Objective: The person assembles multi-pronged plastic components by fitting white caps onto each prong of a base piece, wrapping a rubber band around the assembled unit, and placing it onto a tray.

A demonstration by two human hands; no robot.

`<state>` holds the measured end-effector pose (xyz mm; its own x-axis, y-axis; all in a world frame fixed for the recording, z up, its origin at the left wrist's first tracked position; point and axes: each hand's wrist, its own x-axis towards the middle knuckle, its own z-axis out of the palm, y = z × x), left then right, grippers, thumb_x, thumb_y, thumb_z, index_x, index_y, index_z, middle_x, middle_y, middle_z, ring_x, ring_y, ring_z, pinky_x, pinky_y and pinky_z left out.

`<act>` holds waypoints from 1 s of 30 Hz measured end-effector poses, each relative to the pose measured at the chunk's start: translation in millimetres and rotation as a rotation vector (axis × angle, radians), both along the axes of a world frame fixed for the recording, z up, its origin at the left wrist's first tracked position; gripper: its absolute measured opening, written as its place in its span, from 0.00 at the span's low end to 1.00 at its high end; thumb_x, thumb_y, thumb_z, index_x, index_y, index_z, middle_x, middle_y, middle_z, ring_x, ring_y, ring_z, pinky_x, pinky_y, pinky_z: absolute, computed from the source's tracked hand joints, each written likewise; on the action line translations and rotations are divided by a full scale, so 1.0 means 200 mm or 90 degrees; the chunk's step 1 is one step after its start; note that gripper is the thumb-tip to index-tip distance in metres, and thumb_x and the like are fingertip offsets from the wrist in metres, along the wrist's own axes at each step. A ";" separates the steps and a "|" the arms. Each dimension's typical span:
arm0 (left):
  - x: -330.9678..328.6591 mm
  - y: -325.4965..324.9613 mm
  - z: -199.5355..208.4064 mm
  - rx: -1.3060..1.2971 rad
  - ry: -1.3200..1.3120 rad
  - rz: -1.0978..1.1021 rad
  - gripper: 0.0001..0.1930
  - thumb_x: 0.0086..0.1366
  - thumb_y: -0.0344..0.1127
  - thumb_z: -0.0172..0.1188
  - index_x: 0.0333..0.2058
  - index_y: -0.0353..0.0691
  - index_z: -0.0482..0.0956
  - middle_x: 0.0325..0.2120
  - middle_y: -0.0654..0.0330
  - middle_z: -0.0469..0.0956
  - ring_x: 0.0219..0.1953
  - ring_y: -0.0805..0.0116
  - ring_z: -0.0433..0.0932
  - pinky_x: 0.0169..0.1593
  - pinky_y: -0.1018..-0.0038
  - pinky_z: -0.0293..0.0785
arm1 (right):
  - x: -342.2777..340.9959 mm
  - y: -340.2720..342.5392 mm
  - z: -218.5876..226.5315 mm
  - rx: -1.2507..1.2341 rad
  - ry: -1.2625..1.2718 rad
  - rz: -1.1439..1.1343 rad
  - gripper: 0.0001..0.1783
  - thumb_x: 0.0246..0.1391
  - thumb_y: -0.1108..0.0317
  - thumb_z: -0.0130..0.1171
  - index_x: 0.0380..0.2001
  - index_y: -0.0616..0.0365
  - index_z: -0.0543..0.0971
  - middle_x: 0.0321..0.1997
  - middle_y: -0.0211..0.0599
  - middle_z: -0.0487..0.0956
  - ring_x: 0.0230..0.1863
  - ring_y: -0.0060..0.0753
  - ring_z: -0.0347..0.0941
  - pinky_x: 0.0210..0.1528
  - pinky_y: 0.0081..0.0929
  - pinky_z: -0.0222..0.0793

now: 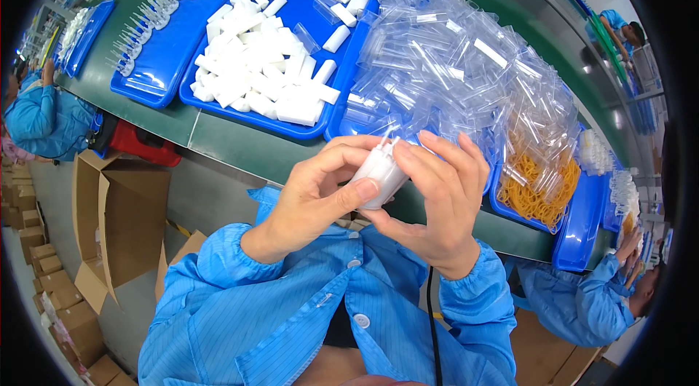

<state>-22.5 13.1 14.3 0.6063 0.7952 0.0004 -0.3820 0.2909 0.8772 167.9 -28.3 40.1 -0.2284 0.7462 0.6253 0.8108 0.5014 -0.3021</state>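
A small white plastic piece (381, 176), tube-shaped with thin pale prongs at its top, is held tilted between both hands in front of my chest. My left hand (317, 186) is closed on its left side, the thumb pressed across its front. From the right, my right hand (437, 200) grips it too, thumb near the lower end and a fingertip beside the prongs. The other right fingers are raised and slightly apart. Just beyond, a blue tray (291, 128) carries a heap of white blocks (251, 58), with a pile of clear plastic sleeves (437, 51) to its right.
Pronged white pieces (156, 11) stand in rows on a blue tray (156, 69) at far left. Yellow rubber bands (535, 189) lie at right. The green bench (240, 142) runs across. Open cardboard box (135, 219) stands left; co-workers (54, 120) (582, 295) sit on both sides.
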 end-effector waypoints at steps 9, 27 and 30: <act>-0.07 0.06 -0.03 0.322 0.185 0.252 0.12 0.64 0.24 0.64 0.46 0.32 0.79 0.60 0.50 0.65 0.55 0.61 0.76 0.54 0.69 0.79 | 0.31 0.01 0.05 -0.033 -0.148 -0.119 0.20 0.41 0.70 0.72 0.42 0.55 0.83 0.39 0.28 0.82 0.42 0.33 0.74 0.45 0.33 0.62; -0.08 0.05 -0.10 0.247 0.173 0.241 0.12 0.63 0.24 0.64 0.46 0.30 0.80 0.58 0.52 0.67 0.53 0.63 0.77 0.52 0.72 0.80 | 0.03 0.24 -0.01 -0.159 -0.228 -0.092 0.14 0.42 0.64 0.71 0.31 0.54 0.76 0.24 0.31 0.78 0.32 0.33 0.73 0.39 0.35 0.61; -0.08 0.05 -0.10 0.245 0.165 0.242 0.12 0.63 0.24 0.64 0.46 0.30 0.80 0.58 0.52 0.67 0.53 0.63 0.77 0.52 0.72 0.80 | 0.02 0.22 0.03 -0.177 -0.193 -0.094 0.12 0.44 0.66 0.69 0.31 0.54 0.76 0.24 0.32 0.79 0.33 0.33 0.75 0.40 0.34 0.62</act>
<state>-38.5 23.1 -5.0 0.2989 0.9282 0.2217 -0.1568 -0.1814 0.9708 172.2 16.1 45.8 -0.2485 0.9154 0.3167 0.9404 0.3063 -0.1474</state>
